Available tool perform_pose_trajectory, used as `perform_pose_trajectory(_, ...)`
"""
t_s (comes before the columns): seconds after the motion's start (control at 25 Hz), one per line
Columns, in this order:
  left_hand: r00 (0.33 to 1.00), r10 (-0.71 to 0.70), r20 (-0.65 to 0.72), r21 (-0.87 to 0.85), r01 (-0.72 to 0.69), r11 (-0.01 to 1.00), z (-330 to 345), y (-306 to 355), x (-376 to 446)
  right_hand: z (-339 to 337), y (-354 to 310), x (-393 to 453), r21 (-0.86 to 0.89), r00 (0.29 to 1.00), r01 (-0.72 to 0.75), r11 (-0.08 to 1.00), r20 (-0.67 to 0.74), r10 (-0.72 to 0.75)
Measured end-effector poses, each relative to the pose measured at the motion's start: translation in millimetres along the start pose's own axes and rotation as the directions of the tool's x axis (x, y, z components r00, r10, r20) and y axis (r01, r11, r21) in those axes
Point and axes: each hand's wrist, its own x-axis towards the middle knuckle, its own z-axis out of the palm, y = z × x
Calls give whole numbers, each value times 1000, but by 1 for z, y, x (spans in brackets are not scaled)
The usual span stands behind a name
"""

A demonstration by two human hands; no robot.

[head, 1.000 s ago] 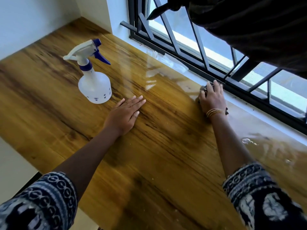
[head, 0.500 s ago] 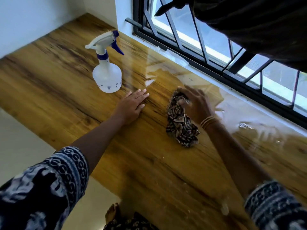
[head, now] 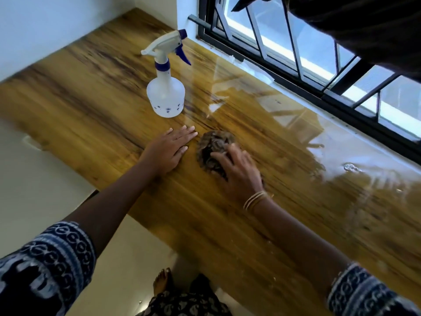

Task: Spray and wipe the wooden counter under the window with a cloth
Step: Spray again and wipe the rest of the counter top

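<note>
The cloth (head: 213,147), a bunched brown patterned rag, lies on the wooden table (head: 91,99) near its middle, blurred by motion. The right hand (head: 239,172) presses down on its near right part, fingers curled over the fabric and gripping it. Just left of the cloth, the left hand (head: 170,149) lies open and flat on the wood, bracing. Farther left and beyond stands the spray bottle (head: 165,87), upright, apart from both hands. Wet sheen covers the table toward the window (head: 319,53) on the right. A wide sweep leftward could probably knock the bottle over, or catch the bracing fingers.
</note>
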Motion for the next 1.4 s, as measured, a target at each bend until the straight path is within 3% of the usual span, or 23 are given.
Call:
perform_pose_trajectory(0.08,1000,-18,-2,44,18,999,2,-3,-5,-12,65,33,-14,965,-248,969,-95,245)
perform_pose_trajectory(0.16,999,-41,-16,64,42,997,3,-5,-8,-27,130,69,40,835,-544,838,-80,545)
perform_pose_trajectory(0.24,998,-59,-23,67,61,996,3,-5,-8,-34,147,99,128,750,-645,753,-80,656)
perform_pose_trajectory(0.32,998,-61,-28,65,63,996,2,-5,-6,-35,111,111,163,838,-511,844,-124,532)
perform_pose_trajectory(0.44,997,-65,-40,21,66,998,2,-7,-5,-20,17,68,227,988,-101,969,-94,126)
perform_pose_trajectory(0.48,997,-72,-42,18,73,997,3,-7,-6,-14,-16,40,253,997,70,965,-57,-58)
perform_pose_trajectory(0.56,996,-79,-44,18,79,997,3,-6,-6,-4,-54,-1,285,941,325,902,-1,-338)
perform_pose_trajectory(0.64,996,-83,-32,19,84,996,1,-4,-4,-7,-38,11,264,926,350,899,44,-374)
perform_pose_trajectory(0.68,996,-83,-26,25,84,996,1,-2,-4,-10,-15,30,181,959,276,944,15,-283)
perform_pose_trajectory(0.76,995,-97,-28,44,99,994,1,1,-11,-25,42,69,31,998,-16,999,-56,18)
perform_pose_trajectory(0.84,988,-143,-60,66,146,987,5,6,-27,-40,100,91,59,918,-388,920,-65,391)
perform_pose_trajectory(0.92,983,-165,-84,88,172,981,9,12,-45,-41,109,88,123,826,-551,826,-64,560)
perform_pose_trajectory(1.0,984,-159,-79,92,166,982,9,14,-54,-36,69,65,176,889,-433,884,-81,451)
perform_pose_trajectory(1.08,985,-160,-71,75,165,983,6,14,-53,-30,3,20,268,989,-88,960,-92,116)
perform_pose_trajectory(1.12,986,-156,-62,72,160,984,5,15,-52,-24,-33,-11,305,996,87,949,-63,-71)
perform_pose_trajectory(1.24,994,-111,-19,104,112,988,4,16,-61,-7,-108,-97,378,877,419,825,67,-476)
perform_pose_trajectory(1.28,996,-89,-6,121,89,989,4,15,-68,-9,-103,-101,393,842,466,792,77,-534)
perform_pose_trajectory(1.32,998,-65,2,134,65,989,5,15,-77,-14,-84,-95,398,857,453,797,50,-512)
perform_pose_trajectory(1.4,999,-32,1,132,32,991,7,16,-94,-27,-26,-75,275,966,250,928,-134,-221)
